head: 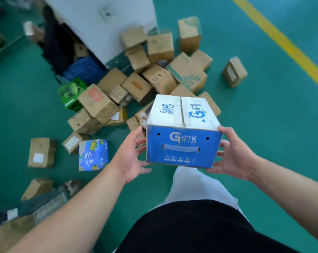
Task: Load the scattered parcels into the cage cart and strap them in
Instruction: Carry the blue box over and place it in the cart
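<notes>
I hold a blue and white milk carton box (182,143) off the floor, in front of me at the middle of the view. My left hand (130,154) grips its left side, thumb near the top edge and fingers reaching toward the bottom. My right hand (233,154) grips the right side the same way. Beyond the box, a heap of several brown cardboard parcels (136,84) lies scattered on the green floor. No cage cart can be made out for certain.
A white pillar (103,24) stands at the back with dark bags (54,46) and a blue crate (85,68) beside it. A green box (70,94), a blue printed box (93,155) and loose brown parcels (41,152) lie left. A yellow floor line (286,42) runs at right. Blurred grey items (45,203) lie bottom left.
</notes>
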Motion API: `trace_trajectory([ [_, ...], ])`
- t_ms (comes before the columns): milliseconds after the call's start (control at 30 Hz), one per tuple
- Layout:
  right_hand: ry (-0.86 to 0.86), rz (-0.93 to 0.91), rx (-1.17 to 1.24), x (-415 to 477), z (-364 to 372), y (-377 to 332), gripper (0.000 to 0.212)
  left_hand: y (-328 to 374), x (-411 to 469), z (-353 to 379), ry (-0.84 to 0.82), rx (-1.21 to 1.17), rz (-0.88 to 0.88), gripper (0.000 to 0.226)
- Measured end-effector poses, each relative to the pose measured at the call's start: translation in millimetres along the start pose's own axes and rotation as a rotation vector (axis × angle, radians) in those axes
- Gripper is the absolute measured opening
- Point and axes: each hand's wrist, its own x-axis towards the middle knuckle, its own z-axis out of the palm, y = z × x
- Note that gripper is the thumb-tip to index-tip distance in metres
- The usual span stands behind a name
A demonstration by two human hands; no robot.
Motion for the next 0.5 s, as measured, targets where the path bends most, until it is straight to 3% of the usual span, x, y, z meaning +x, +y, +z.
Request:
trace_trajectory([
  [200, -0.238, -0.148, -0.478, -35, 136, 88, 0.084, -126, -88, -154, 0.14, -0.338, 0.078, 0.105],
  [400, -0.337, -0.105, -0.817, -51, 258, 252, 0.071, -306, -176, -285, 0.264, -0.794, 0.158, 0.087],
  [500, -0.411, -0.035, -0.945, -58, 309, 338, 0.057, -391, -221, -333, 0.339, -1.008, 0.203, 0.097],
])
